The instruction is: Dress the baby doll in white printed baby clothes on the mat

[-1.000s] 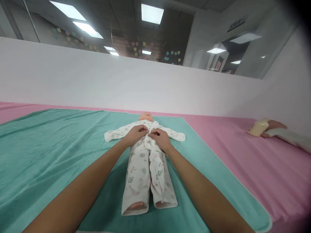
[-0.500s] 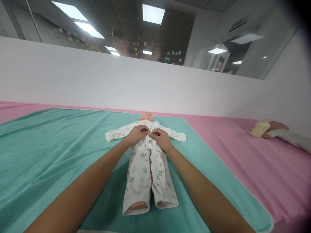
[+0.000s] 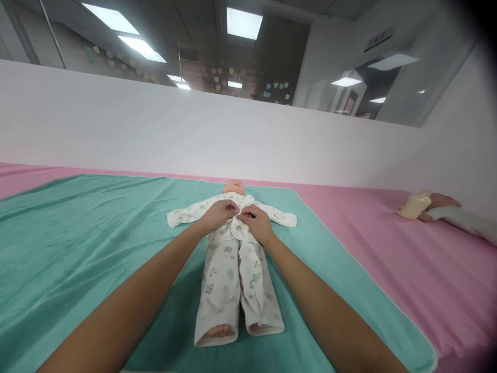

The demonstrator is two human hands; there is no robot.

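Observation:
A baby doll (image 3: pixel 234 187) lies on its back, head away from me, on a green blanket (image 3: pixel 116 228). It wears a white patterned jacket (image 3: pixel 243 231) with the sleeves spread wide, and matching trousers (image 3: pixel 223 280). Over the chest, my left hand (image 3: pixel 220 214) pinches the jacket's front edge. Close beside it my right hand (image 3: pixel 257 221) grips the other side of the same front, fingertips nearly meeting the left ones. Whatever fastening lies between the fingers is too small to make out. Toes show at one trouser cuff.
Pink sheeting (image 3: pixel 373 233) lies under the blanket. At the far right a pale yellow bottle (image 3: pixel 414 205) stands near another doll (image 3: pixel 460 215), partly in view. A white wall (image 3: pixel 194 134) with a window above it rises behind.
Almost nothing differs. Both hands stay at the jacket front with only slight finger movement, and the view has shifted a little.

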